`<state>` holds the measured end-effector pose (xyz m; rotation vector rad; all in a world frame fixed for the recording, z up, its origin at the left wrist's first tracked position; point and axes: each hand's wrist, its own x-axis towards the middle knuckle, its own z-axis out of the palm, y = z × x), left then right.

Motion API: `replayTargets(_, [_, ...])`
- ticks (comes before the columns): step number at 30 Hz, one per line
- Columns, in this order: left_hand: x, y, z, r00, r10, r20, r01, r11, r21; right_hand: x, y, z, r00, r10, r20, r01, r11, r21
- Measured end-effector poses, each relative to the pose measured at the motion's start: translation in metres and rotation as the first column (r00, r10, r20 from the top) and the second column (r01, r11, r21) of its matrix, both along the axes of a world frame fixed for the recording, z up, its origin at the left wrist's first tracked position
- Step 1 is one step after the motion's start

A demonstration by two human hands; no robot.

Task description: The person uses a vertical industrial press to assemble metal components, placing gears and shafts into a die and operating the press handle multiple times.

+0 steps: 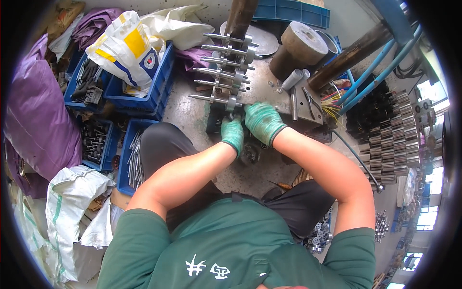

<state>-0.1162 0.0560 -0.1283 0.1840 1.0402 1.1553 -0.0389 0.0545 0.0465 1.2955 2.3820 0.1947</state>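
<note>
Both my hands wear green gloves and meet at the near end of a row of metal shafts with round discs (pixel 231 77). My left hand (pixel 232 134) is closed, fingertips up against a dark metal block (pixel 215 120) below the nearest shaft (pixel 211 99). Just right of it, my right hand (pixel 263 121) is curled over, back upward, beside that shaft's disc (pixel 234 104). Whatever the fingers of either hand hold is hidden by the gloves. The shafts lie side by side, their thin ends pointing left.
Blue crates (pixel 166 82) of metal parts and sacks stand at left. A thick cylinder (pixel 296 48), small silver cylinders (pixel 292 79) and pliers (pixel 308 100) sit on the bench's right side. Blue hoses (pixel 380 72) hang at right, near stacked metal parts (pixel 394 139).
</note>
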Motion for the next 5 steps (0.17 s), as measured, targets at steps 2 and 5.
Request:
replayTargets(2, [-0.004, -0.005, 0.017, 1.0, -0.005, -0.002, 0.005, 1.0, -0.03, -0.004, -0.001, -0.005, 0.996, 0.075, 0.045, -0.076, 0.997, 0.008])
replayTargets(5, [-0.006, -0.013, 0.048, 1.0, 0.014, -0.024, -0.016, 0.996, -0.082, -0.001, 0.001, -0.014, 0.991, 0.102, 0.085, -0.101, 0.995, -0.017])
